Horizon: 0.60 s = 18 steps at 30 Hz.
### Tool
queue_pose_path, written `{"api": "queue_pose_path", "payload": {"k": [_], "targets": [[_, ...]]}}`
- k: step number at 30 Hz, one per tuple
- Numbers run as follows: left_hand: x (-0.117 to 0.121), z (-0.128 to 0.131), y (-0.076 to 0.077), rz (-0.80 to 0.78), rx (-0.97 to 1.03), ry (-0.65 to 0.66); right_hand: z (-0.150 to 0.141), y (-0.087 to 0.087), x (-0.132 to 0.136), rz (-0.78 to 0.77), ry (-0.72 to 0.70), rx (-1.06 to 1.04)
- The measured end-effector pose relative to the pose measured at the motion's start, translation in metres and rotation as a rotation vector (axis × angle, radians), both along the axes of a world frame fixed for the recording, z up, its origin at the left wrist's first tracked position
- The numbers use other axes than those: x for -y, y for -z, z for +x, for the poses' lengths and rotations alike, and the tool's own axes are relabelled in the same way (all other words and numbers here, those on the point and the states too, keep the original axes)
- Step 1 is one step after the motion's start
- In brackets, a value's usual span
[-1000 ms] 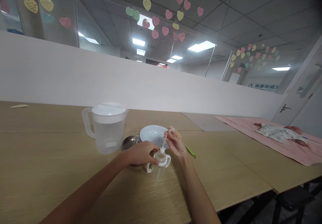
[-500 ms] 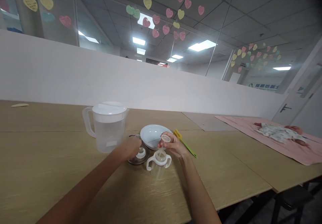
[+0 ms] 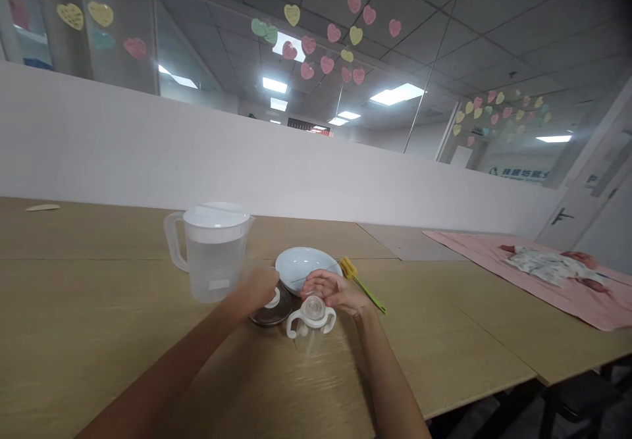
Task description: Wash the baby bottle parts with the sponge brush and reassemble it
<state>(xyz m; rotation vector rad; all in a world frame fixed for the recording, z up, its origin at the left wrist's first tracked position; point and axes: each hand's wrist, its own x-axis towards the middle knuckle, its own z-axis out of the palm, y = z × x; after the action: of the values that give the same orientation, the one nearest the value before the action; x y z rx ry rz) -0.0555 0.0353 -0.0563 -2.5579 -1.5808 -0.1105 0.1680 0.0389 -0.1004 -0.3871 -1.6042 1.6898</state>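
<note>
A clear baby bottle point(image 3: 309, 340) with white handles on both sides stands upright on the table. In its mouth sits a clear round disc point(image 3: 313, 307). My right hand point(image 3: 333, 289) is just behind the mouth, fingers loosely curved and thumb apart, close to the disc. Over a dark metal dish point(image 3: 270, 316), the fingers of my left hand point(image 3: 257, 287) are pinched together at a white bottle ring point(image 3: 273, 299). Blur and my fingers hide part of that grip. Behind both hands lies a white bowl point(image 3: 297, 262), partly covered by my right hand.
A lidded clear pitcher point(image 3: 216, 264) holding liquid stands left of the dish. Right of the bowl lies a yellow-headed brush point(image 3: 364, 285) with a green handle. Farther right, a baby doll point(image 3: 548, 264) lies on a pink cloth point(image 3: 494, 255). A low white wall point(image 3: 296, 182) borders the table's back.
My right hand has lowered the clear disc from above the bowl's edge into the bottle's mouth, and its fingers have loosened. The white ring has shifted slightly under my left fingers.
</note>
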Motion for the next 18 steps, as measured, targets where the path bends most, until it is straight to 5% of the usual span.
{"api": "queue_pose_path", "payload": {"k": [6,12,18], "targets": [[0.028,0.007,-0.042,0.241,0.145,0.110,-0.008,-0.005,-0.003,-0.001,0.246,-0.242],[0.045,0.042,-0.029,0.388,0.228,0.290,-0.013,-0.003,-0.005,-0.045,0.253,-0.286],[0.046,0.042,-0.025,0.237,0.327,0.298,-0.004,0.002,-0.007,-0.007,0.230,-0.265]]}}
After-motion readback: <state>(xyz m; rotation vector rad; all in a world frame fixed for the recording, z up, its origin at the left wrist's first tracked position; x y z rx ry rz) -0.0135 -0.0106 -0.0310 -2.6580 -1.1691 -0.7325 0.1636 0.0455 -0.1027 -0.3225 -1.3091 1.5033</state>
